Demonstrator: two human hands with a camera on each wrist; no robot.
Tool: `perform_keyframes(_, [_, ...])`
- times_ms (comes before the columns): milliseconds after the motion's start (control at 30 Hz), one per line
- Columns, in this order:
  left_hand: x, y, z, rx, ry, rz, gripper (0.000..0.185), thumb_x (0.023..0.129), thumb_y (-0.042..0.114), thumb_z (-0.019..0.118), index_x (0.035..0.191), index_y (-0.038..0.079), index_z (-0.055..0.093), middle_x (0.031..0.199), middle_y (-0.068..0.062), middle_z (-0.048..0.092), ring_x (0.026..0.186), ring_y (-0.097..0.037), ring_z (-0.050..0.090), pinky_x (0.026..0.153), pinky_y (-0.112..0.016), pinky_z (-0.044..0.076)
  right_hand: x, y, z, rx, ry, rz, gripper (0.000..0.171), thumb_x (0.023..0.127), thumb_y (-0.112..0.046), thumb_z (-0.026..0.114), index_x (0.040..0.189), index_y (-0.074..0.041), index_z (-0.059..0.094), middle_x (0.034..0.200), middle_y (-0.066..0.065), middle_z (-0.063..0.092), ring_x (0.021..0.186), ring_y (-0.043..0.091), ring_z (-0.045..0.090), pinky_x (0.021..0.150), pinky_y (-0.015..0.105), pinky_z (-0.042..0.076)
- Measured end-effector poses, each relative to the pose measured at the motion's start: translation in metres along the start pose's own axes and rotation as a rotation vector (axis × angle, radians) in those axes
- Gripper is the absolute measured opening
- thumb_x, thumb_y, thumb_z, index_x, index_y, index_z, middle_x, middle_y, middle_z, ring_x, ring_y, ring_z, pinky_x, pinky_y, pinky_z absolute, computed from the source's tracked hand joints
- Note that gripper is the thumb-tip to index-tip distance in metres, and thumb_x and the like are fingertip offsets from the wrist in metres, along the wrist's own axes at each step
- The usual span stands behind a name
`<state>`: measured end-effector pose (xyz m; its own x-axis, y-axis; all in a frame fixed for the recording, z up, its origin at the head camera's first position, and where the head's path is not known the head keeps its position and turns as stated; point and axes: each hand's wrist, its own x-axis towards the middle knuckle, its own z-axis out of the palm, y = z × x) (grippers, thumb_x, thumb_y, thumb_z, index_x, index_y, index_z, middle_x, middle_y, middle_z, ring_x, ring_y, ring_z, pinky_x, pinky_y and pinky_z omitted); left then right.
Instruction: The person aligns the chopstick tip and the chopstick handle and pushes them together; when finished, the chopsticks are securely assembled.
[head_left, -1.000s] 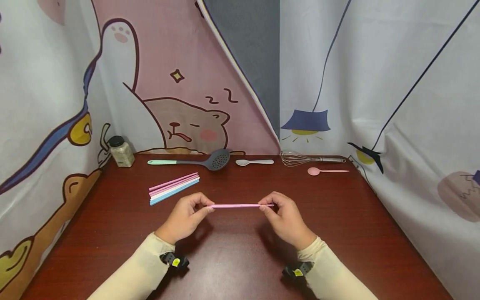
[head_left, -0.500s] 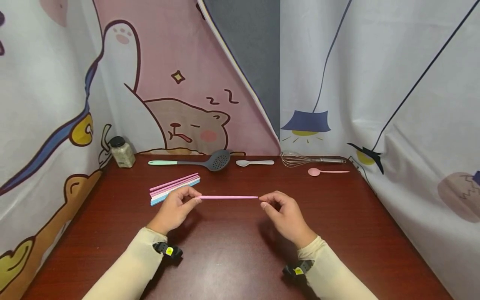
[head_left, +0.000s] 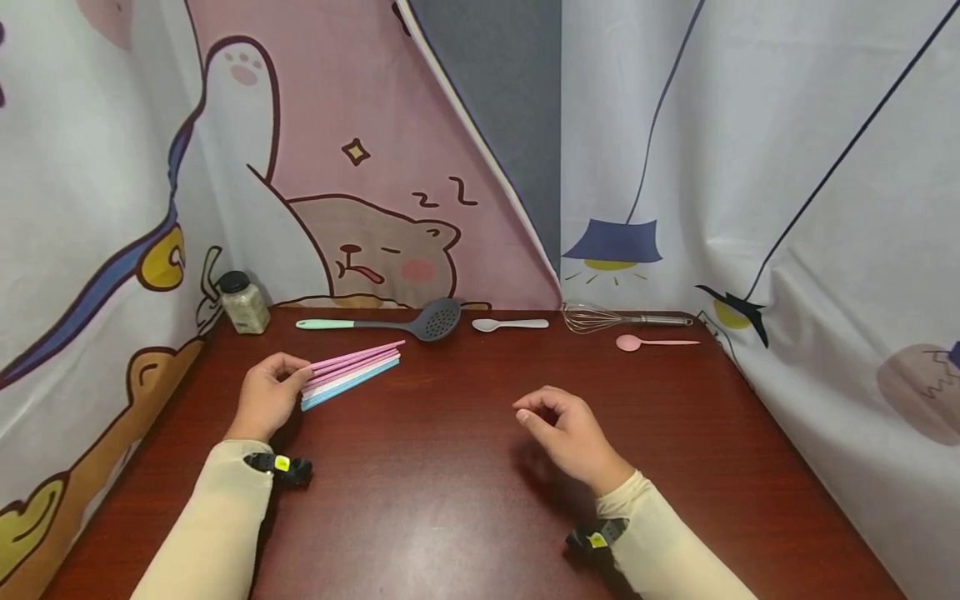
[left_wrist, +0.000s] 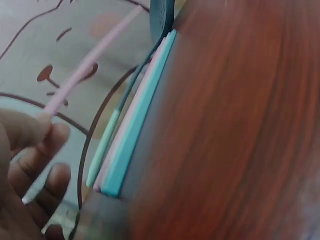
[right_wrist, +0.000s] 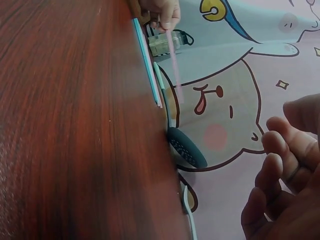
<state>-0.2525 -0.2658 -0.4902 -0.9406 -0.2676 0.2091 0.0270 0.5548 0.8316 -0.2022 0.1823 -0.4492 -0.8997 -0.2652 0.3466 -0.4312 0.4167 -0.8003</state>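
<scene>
My left hand [head_left: 266,398] pinches a pink chopstick [left_wrist: 92,61] by one end, at the left of the table. In the left wrist view that chopstick is raised, apart from a row of pink, white and blue chopsticks [head_left: 351,385] lying side by side on the table. From the head view it appears just along the far side of this row. My right hand [head_left: 573,437] hovers over the middle right of the table, its fingers loosely bent and nothing between them. The right wrist view shows a gap between its thumb [right_wrist: 304,112] and fingers.
Along the back edge lie a slotted skimmer [head_left: 437,321] with a mint handle, a white spoon [head_left: 510,325] and a whisk [head_left: 626,318]. A pink spoon [head_left: 628,342] lies before the whisk. A black-lidded jar [head_left: 244,306] stands at the back left corner, near the printed curtain [head_left: 487,100].
The pink chopstick, first pinched by both hands, has slipped out of my right hand's fingers. My left hand has carried it left to the row. My right hand has stayed nearly in place.
</scene>
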Motion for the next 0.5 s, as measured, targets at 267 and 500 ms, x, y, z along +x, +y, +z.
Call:
perform_keyframes(267, [0.0043,-0.0095,-0.0032,0.060,0.000,-0.108,0.015,0.104,0.015,0.065,0.110,0.002,0.072,0.104,-0.016,0.072,0.094,-0.023,0.060,0.075,-0.031,0.045,-0.0008,-0.0016,-0.0005,-0.018,-0.050,-0.035,0.009,0.098,-0.011,0.074,0.103,-0.017,0.079,0.098,0.001,0.074,0.091,0.011,0.066,0.082,0.030,0.053])
perform_keyframes(500, [0.0051,-0.0076,-0.0029,0.090,-0.021,-0.159,0.019,0.106,0.017,0.063,0.113,0.003,0.073,0.113,-0.019,0.069,0.102,-0.030,0.059,0.080,-0.037,0.043,-0.0016,-0.0019,-0.0028,-0.028,-0.054,-0.030,0.010,0.098,-0.010,0.074,0.103,-0.018,0.079,0.096,-0.003,0.073,0.089,0.011,0.066,0.080,0.031,0.053])
